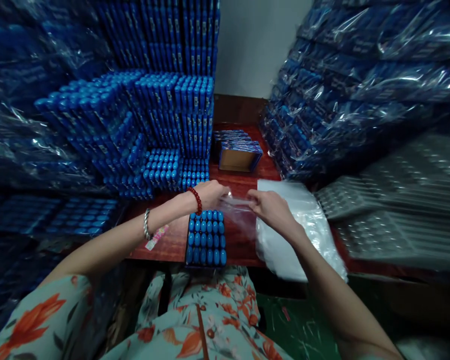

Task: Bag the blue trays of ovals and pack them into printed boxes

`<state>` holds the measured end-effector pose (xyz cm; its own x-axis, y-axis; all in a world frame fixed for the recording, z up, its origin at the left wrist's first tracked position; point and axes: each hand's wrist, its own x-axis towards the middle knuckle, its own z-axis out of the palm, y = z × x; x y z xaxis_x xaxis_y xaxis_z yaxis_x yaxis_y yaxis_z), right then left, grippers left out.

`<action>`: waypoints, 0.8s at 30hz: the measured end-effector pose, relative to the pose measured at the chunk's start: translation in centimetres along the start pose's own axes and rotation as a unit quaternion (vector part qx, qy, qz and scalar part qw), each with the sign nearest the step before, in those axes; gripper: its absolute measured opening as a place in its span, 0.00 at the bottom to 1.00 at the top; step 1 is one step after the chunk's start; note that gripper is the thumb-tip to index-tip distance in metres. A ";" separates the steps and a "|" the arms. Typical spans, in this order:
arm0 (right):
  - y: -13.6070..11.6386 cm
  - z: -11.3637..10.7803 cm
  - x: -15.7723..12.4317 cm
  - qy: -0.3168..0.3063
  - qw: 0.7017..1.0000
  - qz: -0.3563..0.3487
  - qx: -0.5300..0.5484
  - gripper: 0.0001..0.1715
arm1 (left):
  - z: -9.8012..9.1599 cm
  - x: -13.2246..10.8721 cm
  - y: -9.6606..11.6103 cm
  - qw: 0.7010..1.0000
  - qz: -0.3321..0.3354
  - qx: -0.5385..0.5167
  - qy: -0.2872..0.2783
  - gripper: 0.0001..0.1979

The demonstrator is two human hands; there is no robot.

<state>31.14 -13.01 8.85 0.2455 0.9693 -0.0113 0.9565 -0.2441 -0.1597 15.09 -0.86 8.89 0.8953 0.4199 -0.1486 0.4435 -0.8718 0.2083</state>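
Note:
My left hand [211, 194] and my right hand [270, 207] each pinch an edge of a clear plastic bag [238, 212], holding it stretched between them above the red-brown table [243, 182]. Just below my left hand lies a rectangular block of blue capped tubes [206, 237], standing on end near the table's front edge. A red bead bracelet and a silver bracelet sit on my left wrist.
A pile of clear plastic bags [303, 225] lies right of my right hand. Stacked blue tube blocks [161, 130] rise at the left. An open cardboard box [238, 155] sits behind. Wrapped blue packs [360, 85] and grey trays [397, 200] fill the right.

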 end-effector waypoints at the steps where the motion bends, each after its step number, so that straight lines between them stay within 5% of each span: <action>1: -0.1 -0.5 0.4 0.013 0.999 0.009 -0.035 0.06 | -0.5 -0.4 -0.3 0.999 -0.025 0.030 0.016 0.07; 4: -0.5 -2.8 0.7 0.127 0.989 0.015 -0.074 0.11 | -3.0 -2.6 -0.9 0.981 -0.113 0.092 0.132 0.08; 7: -1.4 -4.1 0.0 0.340 0.940 -0.014 0.006 0.10 | -4.8 -6.5 -1.2 0.915 -0.130 0.090 0.371 0.08; 9: -2.2 -2.8 -0.2 0.441 0.892 -0.011 0.095 0.11 | -3.9 -8.8 -1.5 0.842 -0.100 0.065 0.526 0.06; 11: -2.7 0.8 0.3 0.432 0.881 0.018 0.193 0.14 | -0.7 -9.6 -2.2 0.794 -0.113 0.017 0.596 0.07; 15: -2.3 11.2 2.8 0.214 0.904 0.107 0.354 0.20 | 9.4 -7.2 -5.1 0.815 -0.248 -0.218 0.476 0.11; 18: -1.7 16.6 3.7 0.147 0.907 0.114 0.378 0.21 | 15.7 -4.8 -6.7 0.820 -0.276 -0.316 0.389 0.09; 21: -1.9 18.5 2.5 0.124 0.908 0.082 0.392 0.21 | 18.7 -4.2 -6.5 0.830 -0.254 -0.347 0.356 0.09; 24: -2.6 19.1 -0.2 0.122 0.905 0.074 0.402 0.21 | 19.7 -5.4 -5.1 0.830 -0.243 -0.375 0.334 0.10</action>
<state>25.55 -11.99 -9.63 0.4823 0.8689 0.1112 0.5109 -0.1759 -0.8415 7.18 -3.59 -10.39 0.3143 0.9409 0.1262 0.4365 -0.2613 0.8609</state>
